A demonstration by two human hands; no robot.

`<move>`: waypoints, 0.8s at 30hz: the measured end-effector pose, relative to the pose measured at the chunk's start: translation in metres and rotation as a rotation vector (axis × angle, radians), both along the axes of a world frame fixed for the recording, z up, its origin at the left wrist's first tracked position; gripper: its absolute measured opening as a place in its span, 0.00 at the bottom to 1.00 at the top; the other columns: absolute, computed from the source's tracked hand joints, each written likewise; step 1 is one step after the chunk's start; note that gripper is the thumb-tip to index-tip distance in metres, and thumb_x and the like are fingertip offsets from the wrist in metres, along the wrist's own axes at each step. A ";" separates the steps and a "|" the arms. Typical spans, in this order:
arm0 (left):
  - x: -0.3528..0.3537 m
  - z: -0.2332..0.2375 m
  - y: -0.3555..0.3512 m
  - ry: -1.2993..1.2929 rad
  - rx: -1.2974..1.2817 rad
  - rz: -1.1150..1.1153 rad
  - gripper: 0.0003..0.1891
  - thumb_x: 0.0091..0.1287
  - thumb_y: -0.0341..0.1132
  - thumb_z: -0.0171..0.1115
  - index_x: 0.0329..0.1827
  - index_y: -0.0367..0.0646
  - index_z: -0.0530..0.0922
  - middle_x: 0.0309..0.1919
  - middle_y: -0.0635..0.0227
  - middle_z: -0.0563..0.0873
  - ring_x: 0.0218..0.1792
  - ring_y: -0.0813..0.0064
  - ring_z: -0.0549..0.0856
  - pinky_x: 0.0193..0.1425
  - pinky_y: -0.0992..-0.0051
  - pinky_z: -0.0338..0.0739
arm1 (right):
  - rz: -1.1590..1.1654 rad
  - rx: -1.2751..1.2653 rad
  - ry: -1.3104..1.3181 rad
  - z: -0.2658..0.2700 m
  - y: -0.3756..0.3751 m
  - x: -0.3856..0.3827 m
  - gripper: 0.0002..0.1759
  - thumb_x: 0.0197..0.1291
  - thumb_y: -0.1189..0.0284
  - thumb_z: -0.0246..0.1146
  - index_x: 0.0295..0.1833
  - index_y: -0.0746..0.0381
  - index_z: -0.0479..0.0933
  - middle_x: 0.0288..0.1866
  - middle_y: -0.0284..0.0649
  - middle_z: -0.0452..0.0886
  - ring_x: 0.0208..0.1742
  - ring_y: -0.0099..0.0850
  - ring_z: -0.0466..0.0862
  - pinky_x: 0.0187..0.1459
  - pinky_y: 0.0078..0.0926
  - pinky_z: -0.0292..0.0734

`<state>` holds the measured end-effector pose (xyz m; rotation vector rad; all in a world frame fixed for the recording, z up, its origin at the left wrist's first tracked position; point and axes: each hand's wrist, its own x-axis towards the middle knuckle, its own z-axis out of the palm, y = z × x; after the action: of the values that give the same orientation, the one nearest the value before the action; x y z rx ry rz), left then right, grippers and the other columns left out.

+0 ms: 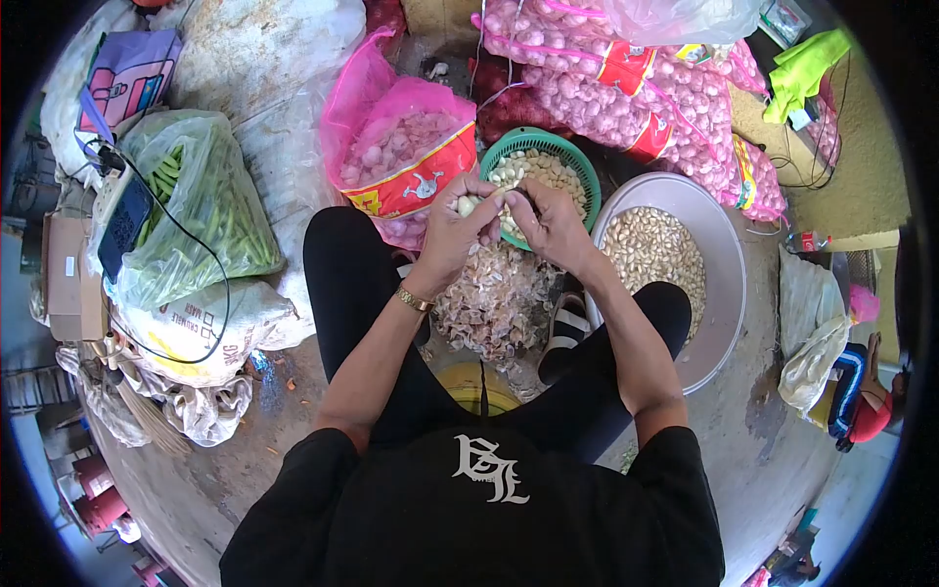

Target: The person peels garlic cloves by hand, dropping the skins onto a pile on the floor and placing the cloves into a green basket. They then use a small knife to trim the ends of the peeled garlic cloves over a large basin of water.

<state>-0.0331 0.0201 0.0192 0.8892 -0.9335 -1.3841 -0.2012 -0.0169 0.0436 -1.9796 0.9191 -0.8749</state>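
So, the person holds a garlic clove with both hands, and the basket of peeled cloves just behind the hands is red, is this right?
Not quite. The head view shows a green basket, not a red one. The rest stands: the left hand and the right hand hold the garlic clove, with the basket of peeled cloves just behind them.

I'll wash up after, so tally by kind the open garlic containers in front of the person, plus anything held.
Green basket: 1
Pale basin: 1
Pink plastic bag: 1
Garlic clove, in the left hand: 1
Total: 4
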 end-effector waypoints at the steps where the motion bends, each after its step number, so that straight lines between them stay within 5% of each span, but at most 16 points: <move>1: 0.003 0.007 0.000 0.018 0.026 -0.052 0.06 0.70 0.30 0.63 0.46 0.41 0.77 0.26 0.74 0.79 0.22 0.87 0.78 0.23 0.86 0.70 | 0.003 -0.003 0.001 0.002 0.000 0.001 0.15 0.69 0.69 0.58 0.33 0.69 0.72 0.23 0.49 0.75 0.24 0.33 0.77 0.31 0.34 0.72; 6: 0.004 0.028 0.006 0.062 0.128 -0.187 0.08 0.71 0.30 0.61 0.50 0.39 0.77 0.25 0.75 0.78 0.21 0.89 0.75 0.19 0.88 0.65 | 0.042 0.097 -0.288 0.005 0.004 0.010 0.15 0.72 0.68 0.56 0.36 0.69 0.75 0.22 0.41 0.76 0.27 0.22 0.76 0.30 0.30 0.71; 15: 0.002 0.014 0.002 0.081 -0.009 -0.210 0.09 0.68 0.29 0.64 0.48 0.40 0.76 0.28 0.74 0.78 0.21 0.88 0.75 0.19 0.88 0.65 | 0.051 0.087 -0.165 0.000 0.004 -0.001 0.15 0.72 0.68 0.55 0.35 0.69 0.73 0.21 0.38 0.70 0.26 0.21 0.69 0.29 0.28 0.68; 24: 0.013 0.008 0.002 0.397 0.105 -0.161 0.07 0.70 0.32 0.63 0.46 0.43 0.74 0.32 0.69 0.83 0.21 0.87 0.76 0.20 0.88 0.68 | 0.132 0.121 -0.169 0.009 0.010 -0.007 0.13 0.71 0.70 0.56 0.35 0.68 0.72 0.22 0.35 0.68 0.26 0.20 0.66 0.28 0.25 0.66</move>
<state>-0.0204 0.0224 0.0275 0.5931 -0.6417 -1.6850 -0.2083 -0.0071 0.0529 -1.8102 0.7196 -0.8763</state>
